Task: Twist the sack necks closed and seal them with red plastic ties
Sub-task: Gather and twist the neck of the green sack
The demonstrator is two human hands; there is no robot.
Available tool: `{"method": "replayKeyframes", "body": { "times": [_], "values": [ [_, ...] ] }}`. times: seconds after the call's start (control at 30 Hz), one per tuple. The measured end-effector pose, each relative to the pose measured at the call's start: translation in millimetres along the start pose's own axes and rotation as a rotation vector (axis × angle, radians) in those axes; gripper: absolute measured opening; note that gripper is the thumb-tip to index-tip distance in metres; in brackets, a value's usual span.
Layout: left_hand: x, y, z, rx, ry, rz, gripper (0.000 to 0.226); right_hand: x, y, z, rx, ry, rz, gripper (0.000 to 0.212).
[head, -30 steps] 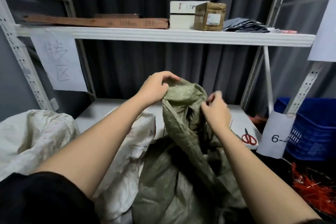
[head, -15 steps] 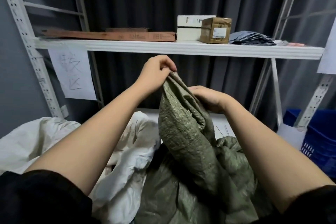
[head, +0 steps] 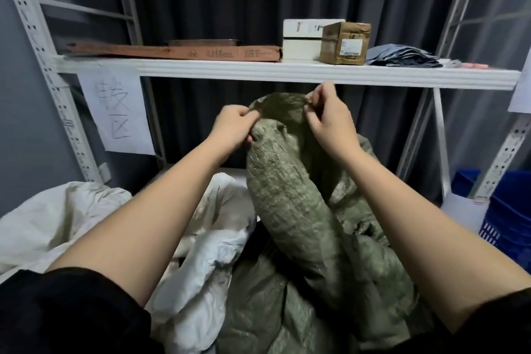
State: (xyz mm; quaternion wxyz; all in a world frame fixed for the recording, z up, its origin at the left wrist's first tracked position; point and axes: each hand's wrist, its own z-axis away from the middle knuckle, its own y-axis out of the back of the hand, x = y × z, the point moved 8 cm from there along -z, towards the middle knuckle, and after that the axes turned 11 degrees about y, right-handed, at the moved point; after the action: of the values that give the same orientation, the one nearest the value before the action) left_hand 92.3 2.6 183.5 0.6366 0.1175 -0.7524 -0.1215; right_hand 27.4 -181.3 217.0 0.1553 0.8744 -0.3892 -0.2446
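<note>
Half a second ago my right hand lay low against the side of the green sack; now it is up level with the left hand, and the sack mouth is stretched between them just below the white shelf. Both sets of fingers are curled, pinching the coarse woven rim at either end. The neck stands as a thick, crumpled column in the middle of the scene, its body slumping near me. Crinkled white sacks lie to the left. A brown cardboard box and a long flat carton sit on the shelf. The blue crate is cut off at the right edge.
</note>
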Motion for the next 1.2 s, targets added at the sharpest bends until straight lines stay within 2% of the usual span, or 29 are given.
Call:
{"method": "replayKeyframes", "body": {
  "times": [0.1,0.2,0.3,0.37,0.43,0.53,0.57,0.63,0.7,0.73,0.8,0.9,0.97,1.0,1.1,1.13,1.2],
  "values": [
    [-6,27,-10,0.161,0.009,0.016,0.042,-4,-27,9,-0.228,0.089,-0.059,0.005],
    [-4,33,-10,0.182,0.067,0.127,0.039,-14,-57,12,-0.398,0.045,-0.162,0.042],
    [0,23,-5,0.082,0.168,0.332,0.025,-16,-80,14,-0.518,0.045,0.102,0.046],
    [1,18,-1,0.019,0.193,0.421,0.021,-19,-86,14,-0.514,0.049,0.106,0.039],
    [1,22,1,-0.007,0.173,0.466,0.016,-17,-84,12,-0.466,0.002,-0.059,0.027],
    [-3,30,-2,-0.028,0.08,0.337,0.007,-8,-72,3,-0.358,-0.073,-0.186,0.018],
    [-9,28,-4,-0.071,0.071,0.271,0.018,-6,-67,-2,-0.31,-0.084,-0.204,0.019],
    [-27,11,-2,-0.269,0.114,0.141,0.049,-4,-56,-15,-0.208,-0.101,-0.242,0.02],
    [-50,-9,5,-0.458,0.137,-0.08,0.084,-9,-45,-28,-0.107,-0.133,-0.321,0.019],
    [-59,-18,11,-0.518,0.127,-0.179,0.094,-10,-43,-35,-0.078,-0.152,-0.378,0.018],
    [-75,-35,19,-0.573,0.091,-0.297,0.102,-20,-42,-47,-0.068,-0.153,-0.474,0.022],
    [-92,-54,19,-0.576,0.062,-0.268,0.113,-41,-29,-69,0.005,-0.064,-0.517,0.039],
    [-102,-53,14,-0.507,0.067,-0.214,0.108,-50,-18,-80,0.057,-0.017,-0.499,0.037],
    [-107,-51,10,-0.489,0.074,-0.177,0.098,-53,-16,-85,0.058,0.004,-0.498,0.036],
    [-109,-45,10,-0.468,0.1,-0.045,0.035,-63,-13,-88,0.033,0.085,-0.46,0.033],
    [-108,-40,11,-0.428,0.103,-0.028,0.025,-63,-12,-88,0.036,0.114,-0.403,0.03],
    [-114,-24,7,-0.297,0.109,-0.033,0.022,-59,-7,-87,0.052,0.162,-0.267,0.023]
  ]
}}
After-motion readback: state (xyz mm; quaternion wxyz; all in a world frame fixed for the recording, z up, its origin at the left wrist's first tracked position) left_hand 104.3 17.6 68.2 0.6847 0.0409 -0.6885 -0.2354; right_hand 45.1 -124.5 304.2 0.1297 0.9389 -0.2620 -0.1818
